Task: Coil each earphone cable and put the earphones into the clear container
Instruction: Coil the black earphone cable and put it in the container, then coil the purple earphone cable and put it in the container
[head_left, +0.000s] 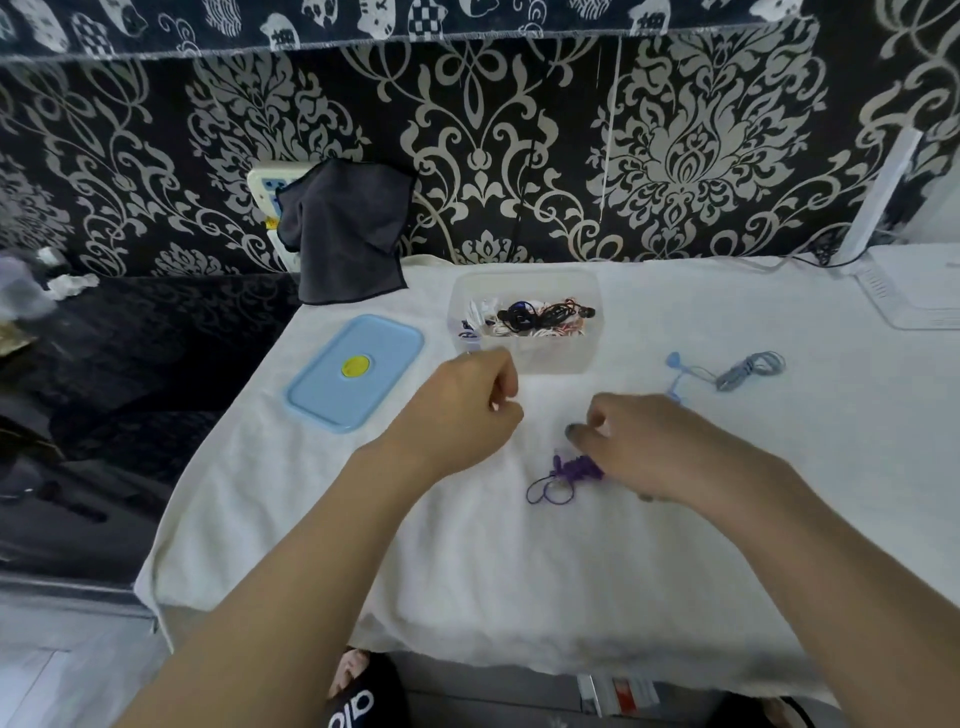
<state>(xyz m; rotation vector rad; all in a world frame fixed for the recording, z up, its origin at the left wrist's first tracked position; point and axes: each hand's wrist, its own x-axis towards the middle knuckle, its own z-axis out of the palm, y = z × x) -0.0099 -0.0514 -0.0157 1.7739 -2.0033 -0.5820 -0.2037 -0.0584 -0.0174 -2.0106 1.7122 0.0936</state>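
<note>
The step in hand looks like the coiling of the purple earphones (563, 475), which lie on the white cloth (571, 571) just under and to the inner side of the right hand (649, 447). That hand is curled over the bunched part of the cable, and its fingers seem to pinch or hold the bundle, though the contact itself is mostly hidden beneath the hand. The left hand (462, 410) hovers a little apart from it, fingers curled in with fingertips drawn together; whether it pinches a thin strand of the cable I cannot tell, since nothing shows clearly between its fingers. The purple cable is partly gathered into a tight dark knot-like bundle, with two or three loose loops trailing out toward the person, so the coil does not look finished. Next, I judge, the loose loops need winding into the bundle and the end securing before the set is lifted to the clear container (524, 358), which stands just beyond the left hand, open, already holding several coiled earphones in black, white and red. Its light blue lid (358, 371) lies flat on the outer side of the left hand. A blue and grey pair of earphones (737, 371) waits beyond the right hand, its cable loosely bunched, apparently not yet put away.
</note>
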